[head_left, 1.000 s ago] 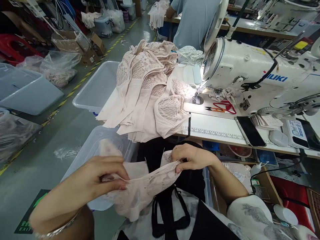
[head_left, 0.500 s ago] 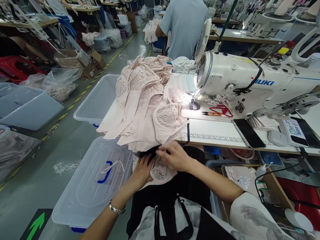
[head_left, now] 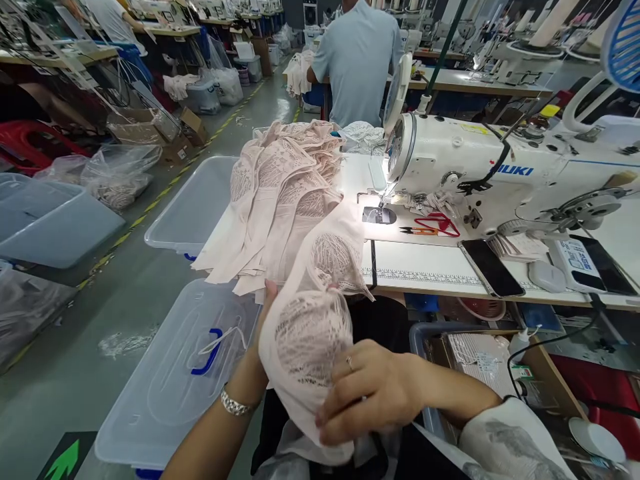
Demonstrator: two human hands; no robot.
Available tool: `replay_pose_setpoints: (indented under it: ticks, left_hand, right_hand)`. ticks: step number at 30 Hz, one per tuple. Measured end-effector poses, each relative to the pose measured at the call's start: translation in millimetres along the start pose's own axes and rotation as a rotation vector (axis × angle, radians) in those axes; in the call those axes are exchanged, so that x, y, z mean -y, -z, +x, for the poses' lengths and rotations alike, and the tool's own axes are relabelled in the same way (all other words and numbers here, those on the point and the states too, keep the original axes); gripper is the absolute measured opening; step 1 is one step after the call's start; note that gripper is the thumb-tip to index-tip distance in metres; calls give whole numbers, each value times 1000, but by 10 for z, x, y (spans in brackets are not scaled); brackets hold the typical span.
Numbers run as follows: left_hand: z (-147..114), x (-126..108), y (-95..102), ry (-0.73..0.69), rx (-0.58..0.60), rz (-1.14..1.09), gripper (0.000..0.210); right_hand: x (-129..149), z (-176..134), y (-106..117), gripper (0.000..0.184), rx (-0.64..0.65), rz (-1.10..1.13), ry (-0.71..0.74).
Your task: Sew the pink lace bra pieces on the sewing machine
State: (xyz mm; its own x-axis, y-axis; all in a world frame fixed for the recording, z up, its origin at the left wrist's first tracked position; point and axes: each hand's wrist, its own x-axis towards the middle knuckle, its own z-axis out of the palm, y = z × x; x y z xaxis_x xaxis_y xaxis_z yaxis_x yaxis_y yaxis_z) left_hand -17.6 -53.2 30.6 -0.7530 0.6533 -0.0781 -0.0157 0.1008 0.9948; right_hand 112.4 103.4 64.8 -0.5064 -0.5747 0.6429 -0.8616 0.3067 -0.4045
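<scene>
A pale pink lace bra (head_left: 310,333) is raised over my lap, its two cups one above the other. Its far end reaches onto the machine table. My right hand (head_left: 373,390) has its fingers closed on the near cup's lower right edge. Behind the cups is my left hand (head_left: 265,313), gripping the bra from the left; most of its fingers are hidden by the fabric. Beyond it, a pile of similar lace bras (head_left: 280,180) drapes over the table edge. The white sewing machine (head_left: 450,153) stands to the right, its needle area lit.
Orange-handled thread snips (head_left: 420,231) and a red triangular piece (head_left: 443,223) lie by the needle plate. A phone (head_left: 493,267) rests near the table's front edge. A lidded plastic bin (head_left: 170,393) stands at my left. A co-worker (head_left: 357,63) sits ahead.
The bra has come up from my lap toward me, its far cup drawn away from the needle. My right hand moved down to the near cup; my left hand went behind the fabric.
</scene>
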Motion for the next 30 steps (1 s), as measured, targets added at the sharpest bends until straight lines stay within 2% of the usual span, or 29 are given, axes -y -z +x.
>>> replay_pose_setpoints:
  ticks: [1,3,5,6,7,8,11,12,13,15,17,20,22,24,26,28,30]
  left_hand:
    - [3,-52,-11,13,34,-66,64]
    - [-41,-128,-9,78,129,-327,50]
    - [-175,-159,30,143,186,-550,36]
    - [-272,-157,61,146,178,-606,34]
    - [-378,-144,95,127,142,-631,34]
    - [-484,-122,125,82,91,-629,36]
    - [-726,-27,135,-29,-64,-462,44]
    - [-771,11,103,-33,-99,-357,47]
    - [-802,51,59,-31,-125,-228,48]
    - [-850,136,-44,-37,-147,32,51]
    - [-920,222,-126,-56,-170,207,51]
    - [-1096,343,-164,-17,-238,272,50]
    - [-1209,397,-132,55,-292,274,52]
    - [-1266,405,-56,128,-298,251,56]
    - [-1258,348,61,175,-179,246,57]
    - [-1209,229,198,210,92,247,51]
    - [-1140,81,314,258,387,164,41]
  right_hand:
    - [16,-24,10,30,102,95,-12]
    - [-3,-93,52,23,289,210,-77]
    - [-47,-180,120,17,389,278,-167]
    - [-68,-221,158,16,392,303,-225]
    - [-85,-253,194,16,343,320,-295]
    - [-98,-271,224,16,237,321,-373]
    - [-137,-221,245,18,-169,181,-548]
    - [-157,-172,224,28,-235,110,-555]
    - [-182,-116,188,40,-242,51,-538]
    - [-248,-6,84,59,-162,4,-480]
    - [-325,66,-39,66,-155,-19,-469]
    - [-427,79,-196,58,-155,-61,-462]
    - [-472,45,-261,41,-43,7,-407]
    - [-500,-3,-284,37,52,113,-411]
    - [-526,-54,-257,40,55,153,-521]
    - [-557,-99,-187,38,26,135,-660]
    - [-585,-130,-101,30,68,102,-736]
